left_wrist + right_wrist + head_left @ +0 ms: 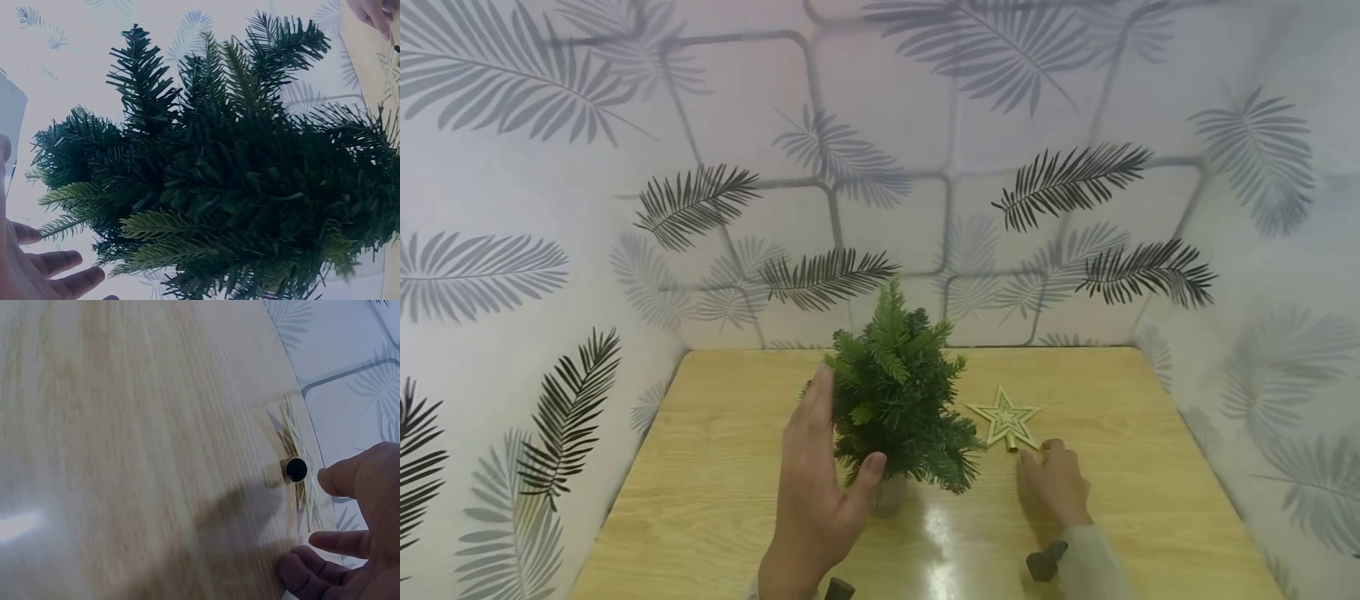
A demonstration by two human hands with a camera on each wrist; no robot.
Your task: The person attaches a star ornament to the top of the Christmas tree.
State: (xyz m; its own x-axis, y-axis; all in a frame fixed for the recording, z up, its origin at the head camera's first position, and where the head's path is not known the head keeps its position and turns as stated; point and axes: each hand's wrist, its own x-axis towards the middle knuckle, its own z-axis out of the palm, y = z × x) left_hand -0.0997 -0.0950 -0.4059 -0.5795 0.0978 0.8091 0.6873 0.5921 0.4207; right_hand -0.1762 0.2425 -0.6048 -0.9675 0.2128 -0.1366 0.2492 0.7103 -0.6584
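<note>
A small artificial Christmas tree (898,392) with green needled branches stands upright on the table; its base is partly hidden by my left hand and the branches. My left hand (820,483) is raised along the tree's left side, fingers extended and thumb apart. In the left wrist view the fingers (62,281) are spread close to the branches; whether they touch is hard to tell. To the right of the tree lies a gold star tree topper (1004,415) with a short round socket (295,469). My right hand (1057,482) reaches to its lower right point, thumb and forefinger apart.
The light wood table (722,467) runs back to a wall (880,225) with a leaf and line pattern, which also closes both sides. Dark strap pieces show at both wrists. Light glares off the tabletop near the front.
</note>
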